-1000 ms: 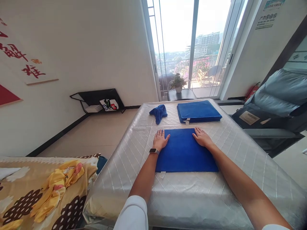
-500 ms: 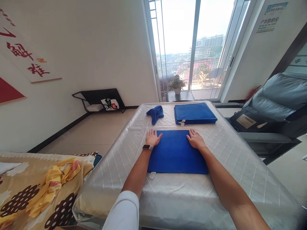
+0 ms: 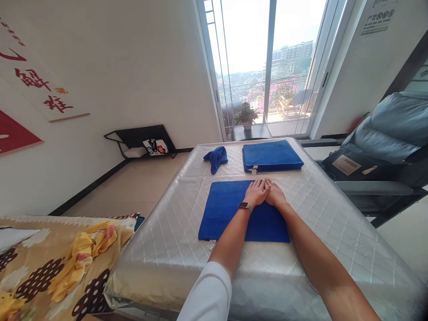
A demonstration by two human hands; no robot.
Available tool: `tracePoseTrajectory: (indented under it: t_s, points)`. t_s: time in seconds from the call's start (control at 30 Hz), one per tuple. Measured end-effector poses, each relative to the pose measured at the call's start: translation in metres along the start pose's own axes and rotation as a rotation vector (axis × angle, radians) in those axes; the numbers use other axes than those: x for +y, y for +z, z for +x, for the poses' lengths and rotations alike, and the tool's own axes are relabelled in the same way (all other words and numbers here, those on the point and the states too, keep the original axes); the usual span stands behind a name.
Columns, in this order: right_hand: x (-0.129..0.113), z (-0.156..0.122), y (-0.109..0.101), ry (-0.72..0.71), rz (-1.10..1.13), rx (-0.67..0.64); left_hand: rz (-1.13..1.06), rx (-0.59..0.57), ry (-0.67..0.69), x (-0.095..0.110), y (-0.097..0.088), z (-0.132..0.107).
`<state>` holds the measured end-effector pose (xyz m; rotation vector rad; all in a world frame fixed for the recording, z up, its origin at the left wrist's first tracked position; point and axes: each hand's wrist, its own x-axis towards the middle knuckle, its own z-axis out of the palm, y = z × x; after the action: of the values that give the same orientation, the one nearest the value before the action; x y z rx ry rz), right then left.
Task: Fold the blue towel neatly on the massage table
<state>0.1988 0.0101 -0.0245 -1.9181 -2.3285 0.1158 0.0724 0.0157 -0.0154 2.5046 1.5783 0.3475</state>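
Royal blue on quilted silver.
Shows solid royal blue on the flat towel [image 3: 227,209], the folded stack [image 3: 272,155] and the crumpled cloth [image 3: 216,158]; shiny silver-grey with a diamond stitch grid on the mattress cover [image 3: 334,223]; tan with brown dotted blobs and yellow figures on the blanket [image 3: 50,267]; white on the sleeve [image 3: 210,294]; red characters on the white wall sign [image 3: 43,89].

Reaching forward with both arms, converging toward the wrists. Resting left hand [image 3: 256,192] and right hand [image 3: 274,194] flat, palms down, fingers straight, side by side, touching along the inner edges.
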Motion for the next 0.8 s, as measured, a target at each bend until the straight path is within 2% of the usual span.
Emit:
tracePoseTrajectory:
  t_s: [0.17,0.33,0.43,0.53,0.8]
  points:
    - [-0.004,0.003,-0.001,0.027,0.023,-0.004,0.060,-0.008,-0.075,-0.051,-0.015,-0.030]
    - [-0.002,0.006,0.001,0.035,0.012,-0.022,0.119,-0.004,-0.251,-0.116,-0.039,-0.067]
    - [-0.001,0.007,0.003,0.029,-0.007,-0.020,0.157,0.020,-0.328,-0.145,-0.047,-0.083]
    - [0.000,0.008,0.003,0.032,-0.014,-0.021,0.163,0.044,-0.347,-0.157,-0.047,-0.089]
    - [0.000,0.008,0.002,0.035,-0.030,-0.030,0.112,0.045,-0.373,-0.162,-0.047,-0.086]
